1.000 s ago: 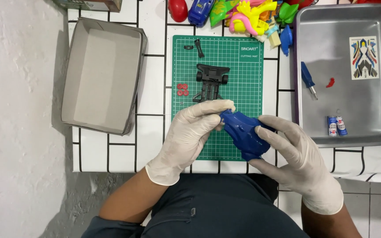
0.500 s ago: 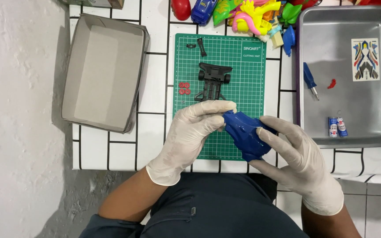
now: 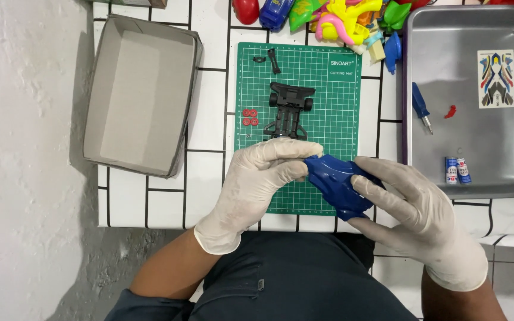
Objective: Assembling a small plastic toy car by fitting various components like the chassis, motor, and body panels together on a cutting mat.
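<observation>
1. Both gloved hands grasp the blue toy car shell (image 3: pixel 335 184): left hand (image 3: pixel 257 190) pinches its front end, right hand (image 3: pixel 414 208) cradles the rear with curled fingers.
2. The shell sits above the green cutting mat (image 3: pixel 298 125), just below the black chassis (image 3: pixel 291 111).

— What is the table (image 3: pixel 209 41) like?

— It has white tiles with black lines.

— What sits on it?

— A gray box (image 3: pixel 141 95) lies near the left edge. A green mat (image 3: pixel 337 107) lies in the middle, down to the near edge. A metal tray (image 3: pixel 477 142) sits by the right edge.

— And at the far edge?

— A pile of bright toys (image 3: pixel 334 18). A red one and a blue one sit just left of it.

— Do the mat and tray touch?

— No, they lie just beside each other.
</observation>
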